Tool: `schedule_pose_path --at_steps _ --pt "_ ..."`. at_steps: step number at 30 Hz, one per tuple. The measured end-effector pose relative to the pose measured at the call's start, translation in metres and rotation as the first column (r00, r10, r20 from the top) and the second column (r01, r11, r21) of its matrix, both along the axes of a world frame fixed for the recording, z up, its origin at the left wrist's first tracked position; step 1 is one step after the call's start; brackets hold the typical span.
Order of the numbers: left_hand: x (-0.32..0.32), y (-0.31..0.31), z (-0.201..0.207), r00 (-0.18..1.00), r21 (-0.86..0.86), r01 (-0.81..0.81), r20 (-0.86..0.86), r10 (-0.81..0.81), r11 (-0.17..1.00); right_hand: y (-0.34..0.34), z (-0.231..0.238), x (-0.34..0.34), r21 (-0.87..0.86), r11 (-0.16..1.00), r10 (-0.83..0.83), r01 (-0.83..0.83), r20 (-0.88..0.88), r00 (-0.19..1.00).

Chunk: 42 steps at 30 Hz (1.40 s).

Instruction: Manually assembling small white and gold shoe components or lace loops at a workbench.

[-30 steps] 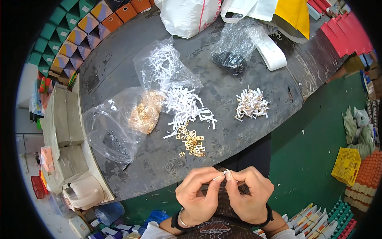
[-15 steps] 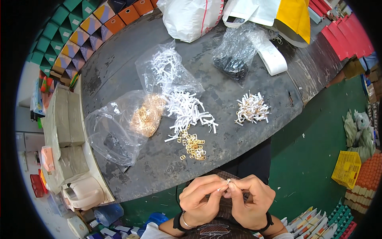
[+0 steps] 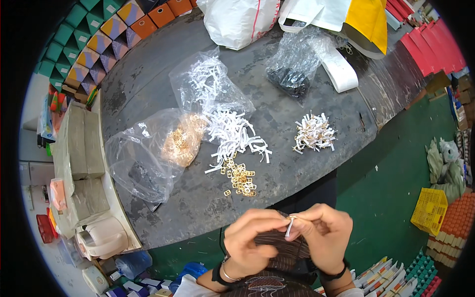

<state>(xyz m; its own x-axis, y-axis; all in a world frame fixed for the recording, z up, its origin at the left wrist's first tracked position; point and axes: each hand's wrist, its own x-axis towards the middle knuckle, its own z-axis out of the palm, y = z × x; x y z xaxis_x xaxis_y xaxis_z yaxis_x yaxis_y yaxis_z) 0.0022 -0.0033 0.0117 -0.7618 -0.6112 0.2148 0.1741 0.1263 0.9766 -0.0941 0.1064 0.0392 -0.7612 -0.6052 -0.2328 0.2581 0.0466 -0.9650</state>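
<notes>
My right hand (image 3: 326, 235) pinches a short white strip (image 3: 289, 228) with a small gold buckle (image 3: 292, 217) at its upper end, held over my lap in front of the table edge. My left hand (image 3: 250, 242) reaches in from the other side. Its fingers are stretched out with their tips against the piece, while the thumb stands apart below. Across from my hands lie a loose pile of gold buckles (image 3: 240, 179) and a heap of white strips (image 3: 230, 131). Farther right is a pile of strips joined with buckles (image 3: 315, 132).
On the dark table (image 3: 208, 213) lie a clear bag of gold buckles (image 3: 183, 141), a clear bag of white strips (image 3: 205, 81) and a crumpled plastic bag (image 3: 294, 64). A white sack (image 3: 237, 22) stands at the back. Coloured boxes (image 3: 89, 54) line the far left.
My left thumb has come away from the piece and moved down. My right hand has shifted slightly right and up, and the white strip now hangs down from the gold buckle.
</notes>
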Motion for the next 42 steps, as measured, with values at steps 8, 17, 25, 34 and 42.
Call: schedule_pose_path --at_steps 8,17,25,34,42 --pt "-0.006 -0.009 0.006 0.973 0.449 0.132 0.112 -0.202 0.884 0.006 0.007 -0.023 0.110 0.973 0.194 -0.201 0.070 0.979" --pt "-0.005 0.006 0.000 0.980 0.286 -0.067 0.198 0.010 0.956 0.007 0.007 -0.018 -0.093 0.989 0.127 -0.119 0.092 0.988" --pt "-0.005 0.013 -0.003 0.992 0.554 -0.012 0.114 -0.062 0.833 0.004 0.002 -0.013 -0.221 0.972 0.088 -0.081 0.024 0.996" --pt "-0.007 0.024 -0.002 0.986 0.487 -0.158 0.129 0.108 0.859 0.004 -0.007 -0.007 -0.146 0.982 0.111 -0.119 -0.057 0.992" --pt "-0.009 0.030 0.001 0.963 0.267 -0.246 0.180 0.202 0.932 -0.010 -0.003 0.012 -0.138 0.969 -0.207 0.204 -0.009 0.978"
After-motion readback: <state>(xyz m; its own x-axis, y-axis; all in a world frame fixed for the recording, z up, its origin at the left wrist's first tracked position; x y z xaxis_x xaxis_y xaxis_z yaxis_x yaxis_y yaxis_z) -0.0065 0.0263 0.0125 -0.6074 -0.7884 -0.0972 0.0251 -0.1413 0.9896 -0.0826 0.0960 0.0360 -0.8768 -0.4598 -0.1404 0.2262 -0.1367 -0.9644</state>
